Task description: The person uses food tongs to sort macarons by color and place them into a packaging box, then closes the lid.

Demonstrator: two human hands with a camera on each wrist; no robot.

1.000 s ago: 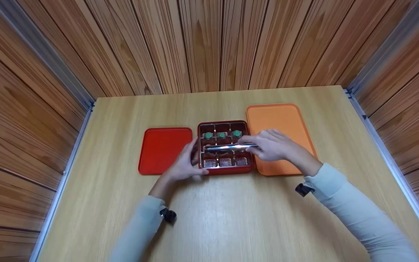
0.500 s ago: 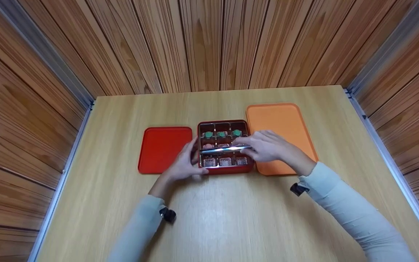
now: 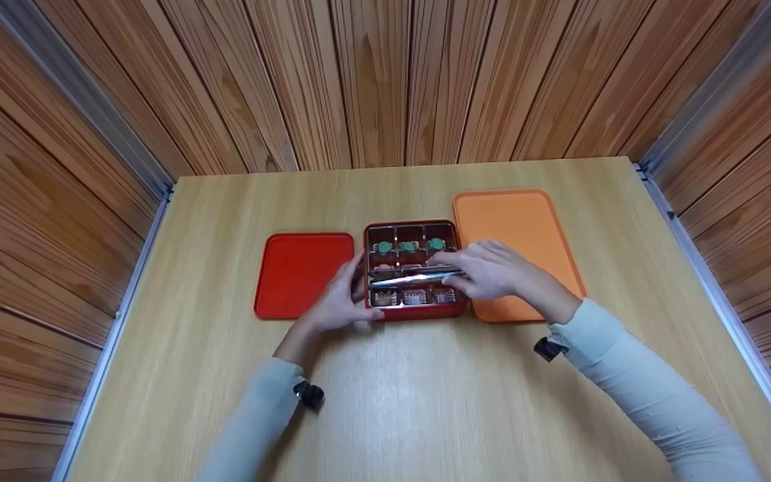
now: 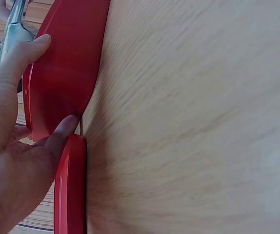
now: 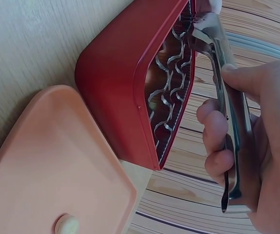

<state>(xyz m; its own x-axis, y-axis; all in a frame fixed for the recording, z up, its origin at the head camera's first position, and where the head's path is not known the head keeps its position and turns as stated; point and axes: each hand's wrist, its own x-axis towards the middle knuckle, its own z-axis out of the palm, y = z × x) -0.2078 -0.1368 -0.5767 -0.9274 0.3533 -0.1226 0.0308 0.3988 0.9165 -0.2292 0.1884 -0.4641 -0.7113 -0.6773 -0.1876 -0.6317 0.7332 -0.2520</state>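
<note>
A red box with several compartments sits mid-table. Its far row holds green pieces, and its near row holds brown pieces in foil cups. My left hand grips the box's left wall. In the left wrist view, the left hand has its thumb at the near corner and a finger on the rim of the red box. My right hand holds metal tongs across the box. In the right wrist view, the right hand has its fingers wrapped round the tongs beside the red box.
A red lid lies flat left of the box, with its edge close to my thumb. An orange tray lies right of the box, partly under my right hand; the right wrist view shows the orange tray too. Wooden walls surround the table.
My right hand has shifted slightly left. The tongs have tilted and dropped towards the box's near rows. The left hand has stayed on the box.
</note>
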